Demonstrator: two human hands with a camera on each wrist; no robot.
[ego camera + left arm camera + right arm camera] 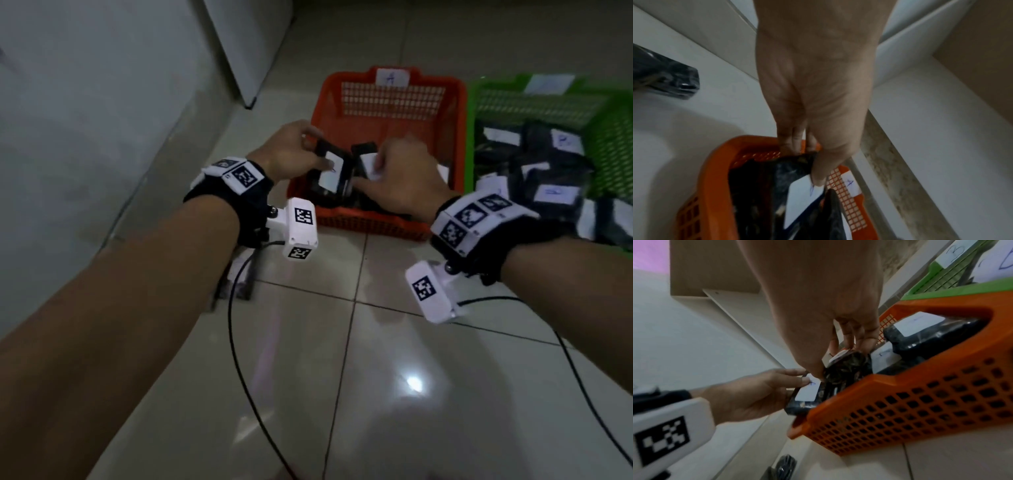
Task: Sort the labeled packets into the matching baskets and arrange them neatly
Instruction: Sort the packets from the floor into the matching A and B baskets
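Reaching into the orange basket (376, 222), both hands work over its near-left corner. The left hand (291, 150) has its fingers (793, 141) and thumb curled round a black packet (777, 186) with a white label, pinching it at its upper edge, so that it stands tilted just inside the orange basket's left wall. The right hand (400, 178) grips a second black packet (846, 366), fingers (865, 337) curled over its top, right beside the first one and a little deeper in the orange basket (the label's writing is too blurred to read). More black packets (931, 332) with white labels lie further in towards the orange basket's right wall. A white tag marked "A" (392, 78) sits on the orange basket's far rim.

Touching the orange basket's right side stands a green basket (548, 102), crowded with black labelled packets, its own tag marked "B" (955, 253). On the tiled floor (376, 377) to the left of the orange basket, near the wall, lies one loose black packet (668, 78). Black cables (239, 359) run from the wrist cameras across the floor in front of the orange basket.
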